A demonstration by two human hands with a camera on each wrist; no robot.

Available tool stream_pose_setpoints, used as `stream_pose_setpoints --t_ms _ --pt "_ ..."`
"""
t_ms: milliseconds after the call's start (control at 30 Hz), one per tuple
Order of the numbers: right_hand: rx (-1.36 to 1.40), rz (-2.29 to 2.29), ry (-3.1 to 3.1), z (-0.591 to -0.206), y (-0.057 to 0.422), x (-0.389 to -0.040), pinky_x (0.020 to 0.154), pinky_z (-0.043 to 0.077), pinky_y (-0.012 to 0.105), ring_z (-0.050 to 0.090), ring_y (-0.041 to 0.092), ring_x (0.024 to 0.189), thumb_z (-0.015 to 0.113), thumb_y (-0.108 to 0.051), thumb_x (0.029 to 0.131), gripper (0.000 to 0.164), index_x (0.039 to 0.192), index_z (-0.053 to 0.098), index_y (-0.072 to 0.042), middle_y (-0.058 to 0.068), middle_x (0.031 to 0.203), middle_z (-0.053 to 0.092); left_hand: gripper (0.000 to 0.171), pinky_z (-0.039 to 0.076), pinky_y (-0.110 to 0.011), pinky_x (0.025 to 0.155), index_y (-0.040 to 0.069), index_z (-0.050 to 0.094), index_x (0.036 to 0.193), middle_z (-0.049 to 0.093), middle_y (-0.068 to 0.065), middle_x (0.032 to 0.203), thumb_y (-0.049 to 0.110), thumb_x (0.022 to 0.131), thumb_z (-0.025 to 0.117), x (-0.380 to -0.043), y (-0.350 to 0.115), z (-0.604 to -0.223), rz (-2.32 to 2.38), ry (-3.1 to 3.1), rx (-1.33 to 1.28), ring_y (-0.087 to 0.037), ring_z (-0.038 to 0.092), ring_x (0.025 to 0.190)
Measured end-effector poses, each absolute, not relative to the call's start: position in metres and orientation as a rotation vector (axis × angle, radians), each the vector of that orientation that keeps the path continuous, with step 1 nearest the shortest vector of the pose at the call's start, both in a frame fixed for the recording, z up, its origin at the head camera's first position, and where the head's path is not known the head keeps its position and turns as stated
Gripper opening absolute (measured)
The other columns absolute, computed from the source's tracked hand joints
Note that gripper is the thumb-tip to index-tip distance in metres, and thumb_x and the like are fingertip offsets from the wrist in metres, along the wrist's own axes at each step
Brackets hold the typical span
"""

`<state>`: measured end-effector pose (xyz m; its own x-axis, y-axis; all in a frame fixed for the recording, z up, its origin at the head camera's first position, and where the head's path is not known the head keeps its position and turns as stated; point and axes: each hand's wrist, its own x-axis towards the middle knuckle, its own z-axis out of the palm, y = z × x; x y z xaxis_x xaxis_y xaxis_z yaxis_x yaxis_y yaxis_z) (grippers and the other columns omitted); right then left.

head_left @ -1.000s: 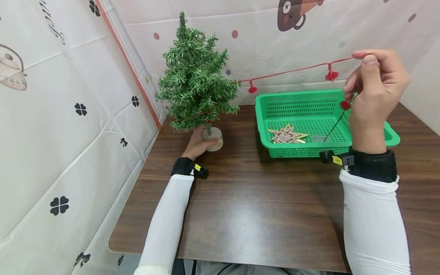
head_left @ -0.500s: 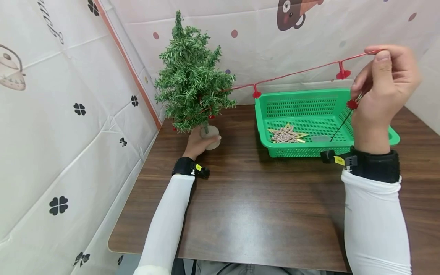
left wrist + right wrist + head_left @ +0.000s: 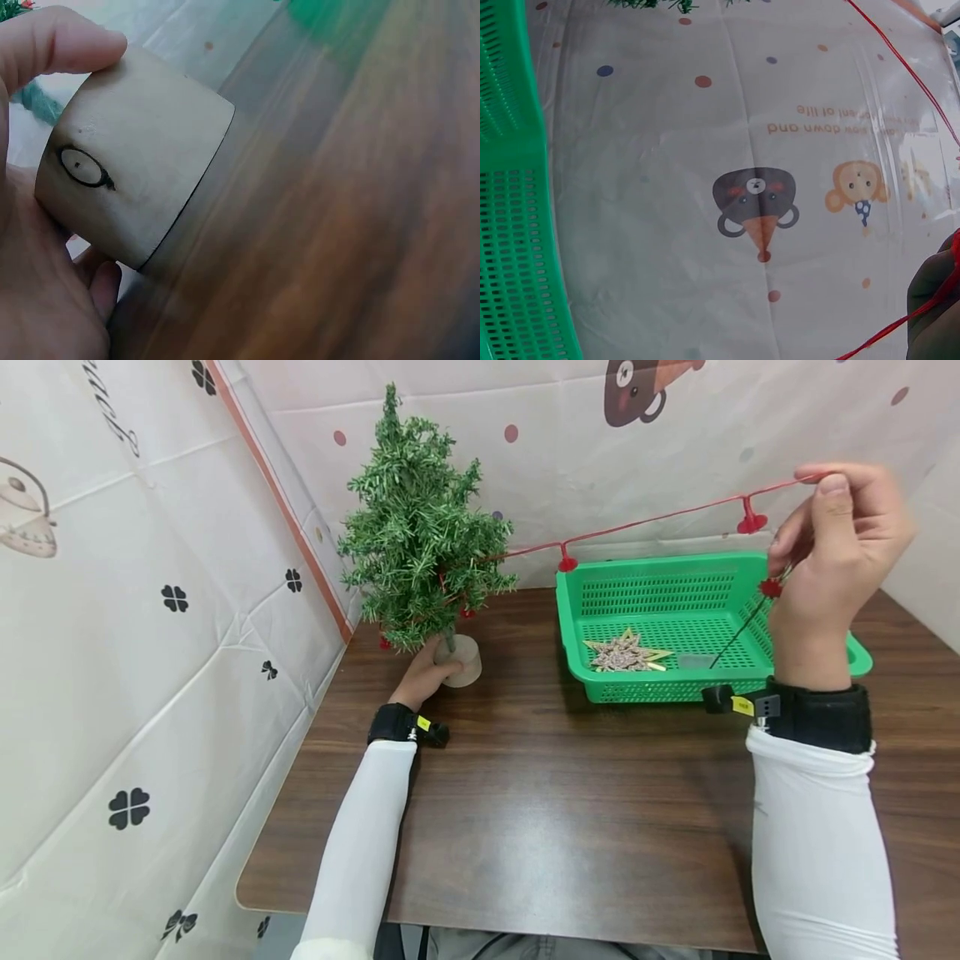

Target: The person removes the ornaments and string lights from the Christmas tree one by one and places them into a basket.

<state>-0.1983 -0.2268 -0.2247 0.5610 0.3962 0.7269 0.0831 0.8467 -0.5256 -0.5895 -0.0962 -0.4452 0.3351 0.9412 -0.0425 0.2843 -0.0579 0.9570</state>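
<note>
A small artificial Christmas tree (image 3: 423,527) stands at the back left on a round wooden base (image 3: 467,662). My left hand (image 3: 422,680) grips that base, its thumb over the rim in the left wrist view. Across to the right, my right hand (image 3: 843,547) pinches a red cord (image 3: 660,517) between thumb and forefinger, well above the table. The cord runs nearly taut into the branches. Red flared pieces hang from it, one (image 3: 752,522) near the hand and another (image 3: 567,562) nearer the tree. Its path within the foliage is mostly hidden.
Behind and below the right hand sits a green basket (image 3: 592,692), with glittery star ornaments (image 3: 626,655) inside. A dark thin wire (image 3: 738,632) trails from the right hand into it. Patterned white sheeting (image 3: 675,452) hangs close behind the brown table (image 3: 562,810).
My right hand has moved rightward, drawing the cord with it, so its red pieces sit farther right. The tree and its base have shifted slightly left, and my left hand with them.
</note>
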Motion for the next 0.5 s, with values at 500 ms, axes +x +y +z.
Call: stream_pose_setpoints --t_ms 500 --pt "-0.613 0.172 -0.977 -0.24 -0.213 -0.173 0.046 0.04 0.016 0.044 0.012 0.042 0.059 -0.006 0.102 0.021 0.097 0.072 0.01 0.004 0.053 0.055 0.074 0.044 -0.05 0.11 0.022 0.039 0.156 0.043 -0.009 0.156 0.026 0.092 0.074 -0.586 -0.095 -0.45 0.898 1.187 1.545 -0.03 0.046 0.139"
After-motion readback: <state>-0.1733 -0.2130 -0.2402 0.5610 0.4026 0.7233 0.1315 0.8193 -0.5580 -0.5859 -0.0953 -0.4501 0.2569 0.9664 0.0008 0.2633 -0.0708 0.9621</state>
